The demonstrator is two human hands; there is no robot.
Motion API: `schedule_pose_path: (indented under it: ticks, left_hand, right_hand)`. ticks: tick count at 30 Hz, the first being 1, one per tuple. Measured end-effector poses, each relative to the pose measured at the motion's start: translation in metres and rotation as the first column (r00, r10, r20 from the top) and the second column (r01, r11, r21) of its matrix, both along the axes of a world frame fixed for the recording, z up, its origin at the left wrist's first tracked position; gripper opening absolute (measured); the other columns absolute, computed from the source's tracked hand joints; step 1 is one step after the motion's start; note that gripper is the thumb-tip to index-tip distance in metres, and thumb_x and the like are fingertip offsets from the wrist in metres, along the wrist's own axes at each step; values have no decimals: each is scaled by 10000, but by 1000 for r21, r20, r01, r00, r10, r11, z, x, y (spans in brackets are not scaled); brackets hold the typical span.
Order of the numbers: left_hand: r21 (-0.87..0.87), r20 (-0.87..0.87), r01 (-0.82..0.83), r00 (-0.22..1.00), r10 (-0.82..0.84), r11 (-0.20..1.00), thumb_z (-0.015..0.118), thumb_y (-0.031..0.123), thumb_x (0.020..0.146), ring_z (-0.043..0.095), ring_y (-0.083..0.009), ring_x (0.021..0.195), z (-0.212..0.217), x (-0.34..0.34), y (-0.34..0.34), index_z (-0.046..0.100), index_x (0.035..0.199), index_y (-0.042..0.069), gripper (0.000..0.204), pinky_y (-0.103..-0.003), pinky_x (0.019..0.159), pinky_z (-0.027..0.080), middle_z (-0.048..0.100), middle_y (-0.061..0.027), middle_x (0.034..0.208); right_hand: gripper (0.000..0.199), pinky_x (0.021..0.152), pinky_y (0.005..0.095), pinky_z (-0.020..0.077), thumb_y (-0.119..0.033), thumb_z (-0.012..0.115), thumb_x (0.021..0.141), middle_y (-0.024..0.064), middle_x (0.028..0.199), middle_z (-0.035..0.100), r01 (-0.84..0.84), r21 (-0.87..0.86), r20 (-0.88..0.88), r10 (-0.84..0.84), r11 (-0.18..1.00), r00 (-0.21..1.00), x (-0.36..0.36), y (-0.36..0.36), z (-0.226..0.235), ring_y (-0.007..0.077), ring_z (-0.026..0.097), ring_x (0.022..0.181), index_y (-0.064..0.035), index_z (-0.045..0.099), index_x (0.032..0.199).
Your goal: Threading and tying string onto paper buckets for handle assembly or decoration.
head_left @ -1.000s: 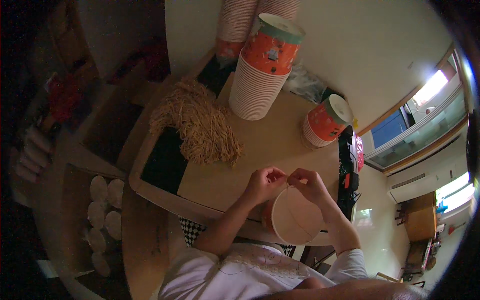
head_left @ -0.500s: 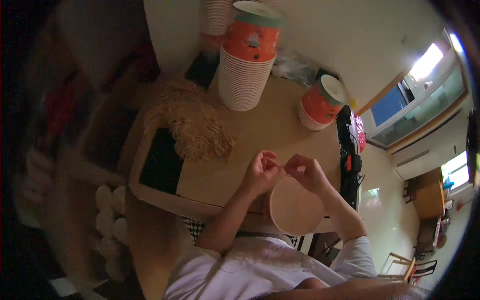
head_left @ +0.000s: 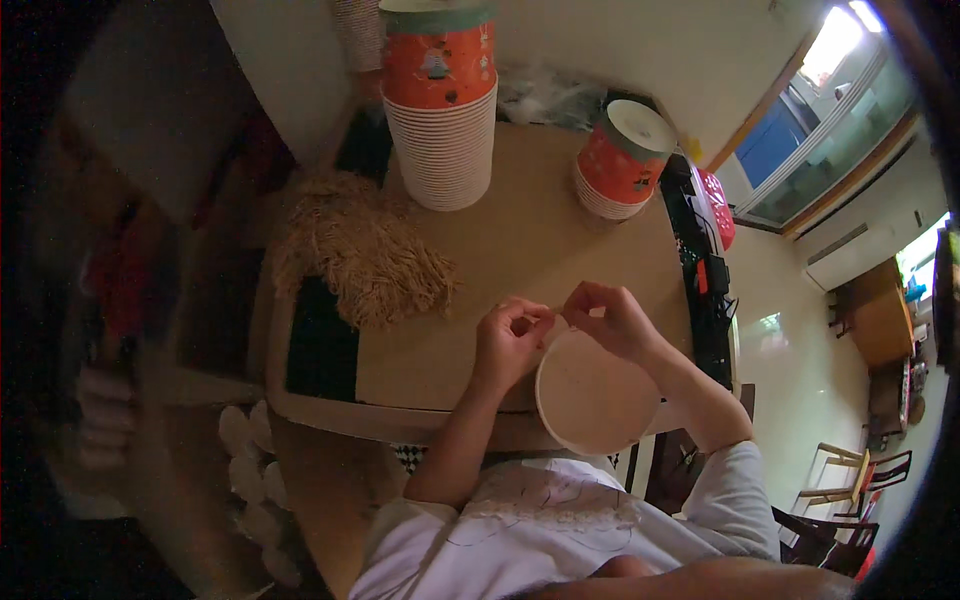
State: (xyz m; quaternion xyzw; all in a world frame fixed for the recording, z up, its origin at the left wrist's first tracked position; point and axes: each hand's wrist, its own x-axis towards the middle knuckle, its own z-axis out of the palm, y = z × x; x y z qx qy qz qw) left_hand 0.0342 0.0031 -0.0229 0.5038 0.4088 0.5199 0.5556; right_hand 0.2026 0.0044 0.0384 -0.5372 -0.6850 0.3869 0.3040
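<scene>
Table under a cardboard sheet fills the middle, its near part left open, probably to give the hands room. Toward the back rises the tall stack of nested paper buckets, upside down, perhaps so they keep steady and within reach. Left of it sprawls the twine bundle, loose, likely for easy picking. The short stack stands at the right, also inverted. One bucket sits by the near edge, close to the body, mouth up, seemingly to keep its rim handy; its base is hidden, so I cannot tell what supports it. Above the far rim, left hand and right hand nearly meet, fingertips together in pinches; anything between them is too fine to make out.
</scene>
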Motion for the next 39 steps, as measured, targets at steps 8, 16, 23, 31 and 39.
schedule_pose_path:
  ticks: [8,16,23,31,39]
  left_hand:
    - [-10,-89,11,996,-11,1000,660,9,760,596,-98,680,11,2,-1,639,838,7,80,-234,610,485,631,-41,774]
    - [-113,-131,40,990,-54,993,638,36,787,589,-102,721,21,0,-1,639,848,0,71,-241,655,478,632,-30,789]
    - [-119,-137,42,989,-59,992,630,83,805,572,-84,708,19,-2,-1,631,859,14,88,-245,655,474,627,-27,779]
    - [-74,-131,48,990,-58,996,625,74,804,575,-82,708,13,-1,0,629,863,13,85,-245,658,479,626,-25,775]
    - [28,-111,39,993,-36,999,662,51,755,584,-76,638,6,4,1,622,831,4,98,-220,590,476,634,-31,724]
  right_hand:
    - [102,593,289,454,-114,616,786,67,679,603,28,-78,40,-25,997,999,0,-2,5,115,537,637,-15,599,805]
    - [90,601,289,462,-92,622,772,62,700,602,-11,24,8,11,1000,1000,-5,-3,12,136,567,657,-17,586,805]
    - [102,605,293,463,-69,637,751,59,709,596,-24,63,10,24,998,1000,4,1,10,136,568,663,-15,577,813]
    - [95,645,289,466,-65,627,755,79,741,588,-67,79,34,64,995,997,-1,-1,15,167,574,680,-12,575,815]
    - [85,631,305,470,-52,609,760,86,735,584,-89,118,13,88,989,996,0,0,14,184,579,680,-17,570,827]
